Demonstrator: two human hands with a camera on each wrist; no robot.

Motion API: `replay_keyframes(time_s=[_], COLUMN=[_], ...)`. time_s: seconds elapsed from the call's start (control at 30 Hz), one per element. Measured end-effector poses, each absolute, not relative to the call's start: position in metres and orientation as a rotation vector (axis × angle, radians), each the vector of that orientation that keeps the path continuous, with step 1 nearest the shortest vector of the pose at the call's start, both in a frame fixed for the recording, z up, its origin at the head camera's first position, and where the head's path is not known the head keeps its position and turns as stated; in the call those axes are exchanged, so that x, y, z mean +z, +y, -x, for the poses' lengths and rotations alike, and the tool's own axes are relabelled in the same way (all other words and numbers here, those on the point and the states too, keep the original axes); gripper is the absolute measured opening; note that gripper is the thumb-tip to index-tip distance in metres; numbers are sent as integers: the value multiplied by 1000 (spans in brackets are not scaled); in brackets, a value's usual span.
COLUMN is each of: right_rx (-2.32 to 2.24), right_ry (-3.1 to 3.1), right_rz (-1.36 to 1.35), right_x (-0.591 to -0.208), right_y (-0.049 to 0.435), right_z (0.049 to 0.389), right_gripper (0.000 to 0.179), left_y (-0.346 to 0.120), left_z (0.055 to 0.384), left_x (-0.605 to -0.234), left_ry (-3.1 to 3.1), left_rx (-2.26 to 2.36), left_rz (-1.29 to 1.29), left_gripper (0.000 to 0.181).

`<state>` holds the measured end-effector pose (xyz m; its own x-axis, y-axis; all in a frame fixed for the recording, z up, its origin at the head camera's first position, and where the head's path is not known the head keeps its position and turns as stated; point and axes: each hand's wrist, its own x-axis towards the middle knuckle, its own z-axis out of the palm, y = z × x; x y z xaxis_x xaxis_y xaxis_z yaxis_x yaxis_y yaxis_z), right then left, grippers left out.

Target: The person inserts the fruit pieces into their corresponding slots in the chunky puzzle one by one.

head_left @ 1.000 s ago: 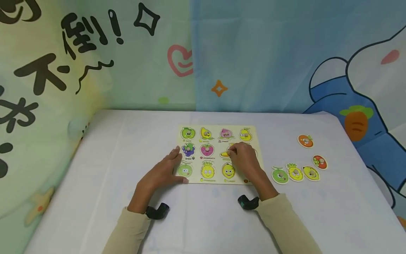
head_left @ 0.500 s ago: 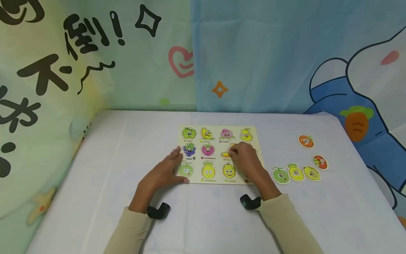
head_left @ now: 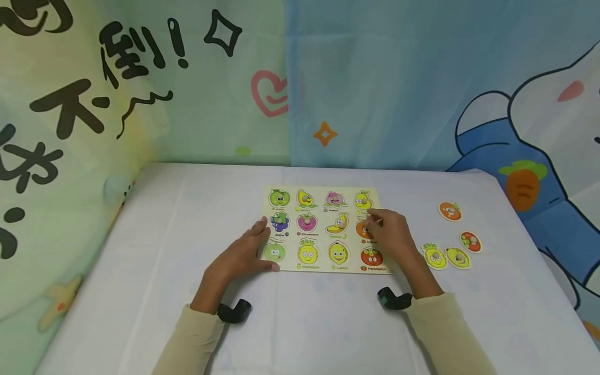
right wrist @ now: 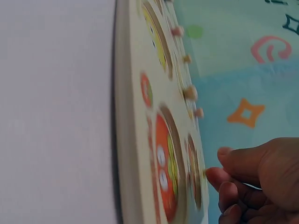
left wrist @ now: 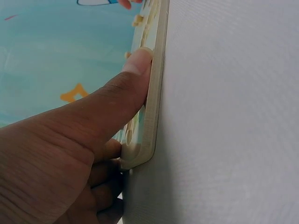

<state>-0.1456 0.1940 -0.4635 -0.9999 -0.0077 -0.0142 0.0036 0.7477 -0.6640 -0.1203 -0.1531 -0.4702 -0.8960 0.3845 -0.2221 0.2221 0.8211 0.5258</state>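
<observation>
A pale wooden fruit puzzle board (head_left: 323,245) lies on the white table, its banana piece (head_left: 337,224) seated in the middle row. Straight fingers of my left hand (head_left: 241,255) lie along the board's left edge. Its thumb presses the near edge, as the left wrist view (left wrist: 135,65) also shows from close by. Above the orange picture (head_left: 363,229) on the board's right side is my right hand (head_left: 389,232); in the right wrist view its thumb and index finger stand apart, with nothing seen between them. A persimmon picture (head_left: 372,257) shows near the board's lower right corner.
To the right of the board lie loose knobbed pieces: an orange (head_left: 450,211), a red tomato-like one (head_left: 471,241), a pineapple (head_left: 435,256) and a lemon (head_left: 458,258). A printed cloth backdrop (head_left: 375,78) rises behind the table.
My right hand has let go of the banana piece and moved right, uncovering it and the persimmon picture. The right arm now hides the loose green piece. My left hand has not moved.
</observation>
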Motion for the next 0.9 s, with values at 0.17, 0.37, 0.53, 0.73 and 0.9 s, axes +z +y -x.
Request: replay_keyframes(time_s=[0.17,0.37,0.53,0.73,0.9], right_rx=[-1129,-1083,-1059,-1044,-1037], right_ry=[2944,3032,3084,3113,3108], right_rz=[-143,-214,-221,-302,-359], right_x=[-464,-464,-461,-460,-462], right_y=[210,226,243,261,274], right_z=[144,142,140,139,138], right_gripper=[37,35,35,35,35], left_y=[-154,-153,-153,-152,-153], left_z=[121,120,121,121,120], left_x=[-471,-473,-474,-473,-472], left_ry=[2687,2686,2689,2681,2681], left_rx=[717,722,719,725,738], left_rz=[-460,-459,-455,-446,-453], left_gripper=[103,103,103,103,103])
